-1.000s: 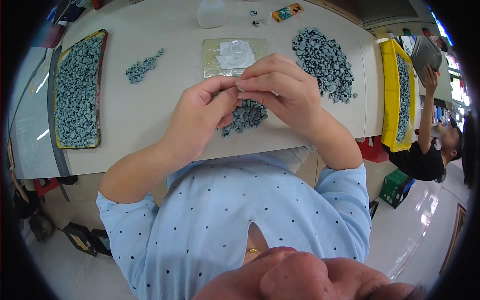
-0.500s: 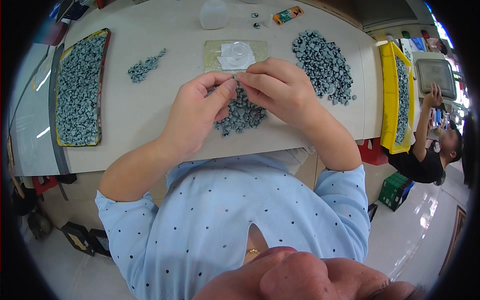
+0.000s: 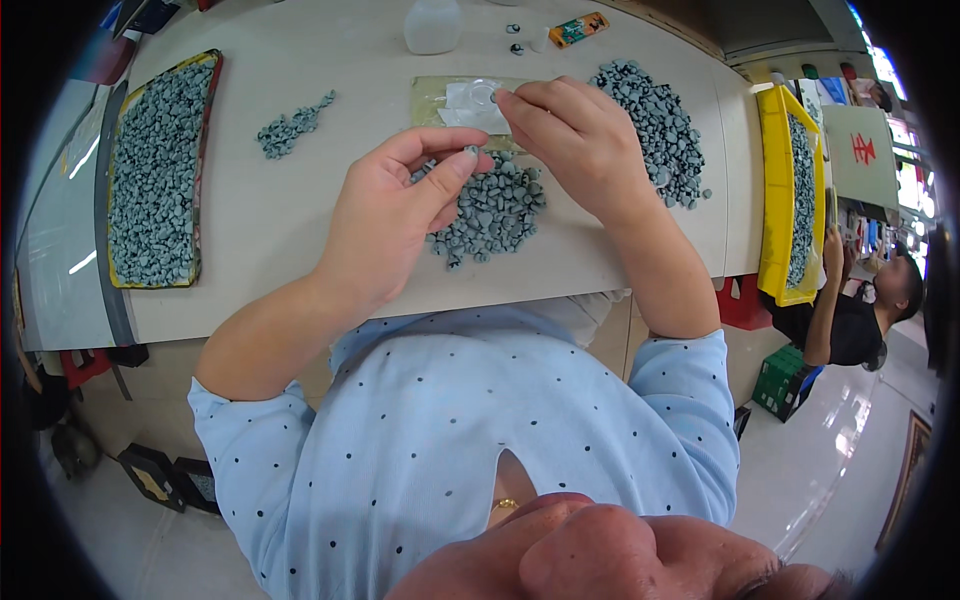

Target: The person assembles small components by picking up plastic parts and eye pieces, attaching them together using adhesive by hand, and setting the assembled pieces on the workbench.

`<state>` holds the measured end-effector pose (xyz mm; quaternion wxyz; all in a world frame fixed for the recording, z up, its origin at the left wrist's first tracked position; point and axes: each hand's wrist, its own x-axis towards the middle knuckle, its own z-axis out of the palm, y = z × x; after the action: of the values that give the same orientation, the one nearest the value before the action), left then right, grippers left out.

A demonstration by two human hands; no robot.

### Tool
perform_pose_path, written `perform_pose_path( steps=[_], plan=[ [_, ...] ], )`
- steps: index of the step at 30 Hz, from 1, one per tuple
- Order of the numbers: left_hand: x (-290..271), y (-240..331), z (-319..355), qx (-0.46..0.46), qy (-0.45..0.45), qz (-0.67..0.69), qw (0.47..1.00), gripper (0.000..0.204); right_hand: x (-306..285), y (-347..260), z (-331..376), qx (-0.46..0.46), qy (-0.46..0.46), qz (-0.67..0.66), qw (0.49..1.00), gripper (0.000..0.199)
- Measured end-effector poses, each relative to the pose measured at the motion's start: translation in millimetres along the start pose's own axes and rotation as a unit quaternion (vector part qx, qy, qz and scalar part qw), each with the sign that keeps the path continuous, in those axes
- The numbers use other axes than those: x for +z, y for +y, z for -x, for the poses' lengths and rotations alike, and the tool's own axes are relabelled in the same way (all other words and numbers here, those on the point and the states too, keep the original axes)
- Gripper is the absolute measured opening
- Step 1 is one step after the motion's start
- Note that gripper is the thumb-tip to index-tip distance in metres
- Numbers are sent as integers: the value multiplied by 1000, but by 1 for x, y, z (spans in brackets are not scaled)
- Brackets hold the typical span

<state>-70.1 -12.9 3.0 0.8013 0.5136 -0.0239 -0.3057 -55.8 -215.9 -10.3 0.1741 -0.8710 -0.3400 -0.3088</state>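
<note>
My left hand pinches a small grey-green piece between thumb and forefinger, mostly covered by the fingertips, just above the upper-left part of the central pile. My right hand has its thumb and fingers drawn narrow at the clear dish, beyond that pile; I can't tell whether they grip anything. Half a second ago both sets of fingertips met over the pile; now the right has gone up to the dish, while the left stays almost where it was. The front edge of the counter runs near the pile on my body's side. Left of the pile I see a broad stretch of counter as far as a small cluster; to its right, beyond my wrist, a larger heap limits sideways room.
</note>
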Motion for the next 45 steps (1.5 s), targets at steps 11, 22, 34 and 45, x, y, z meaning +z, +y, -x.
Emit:
perform_pose_path(
  steps=[11,22,34,45],
  plan=[
    [0,2,1,-11,9,16,1000,21,3,0,-2,-11,-31,15,999,33],
    [-3,3,3,-44,-10,60,997,23,-3,-23,-5,424,27,-404,810,10],
    [2,4,3,-68,6,40,997,21,-14,-23,-10,509,-5,-641,574,13],
    [2,5,5,-72,-2,53,996,20,-3,-32,-3,177,55,-292,938,15]
  ],
)
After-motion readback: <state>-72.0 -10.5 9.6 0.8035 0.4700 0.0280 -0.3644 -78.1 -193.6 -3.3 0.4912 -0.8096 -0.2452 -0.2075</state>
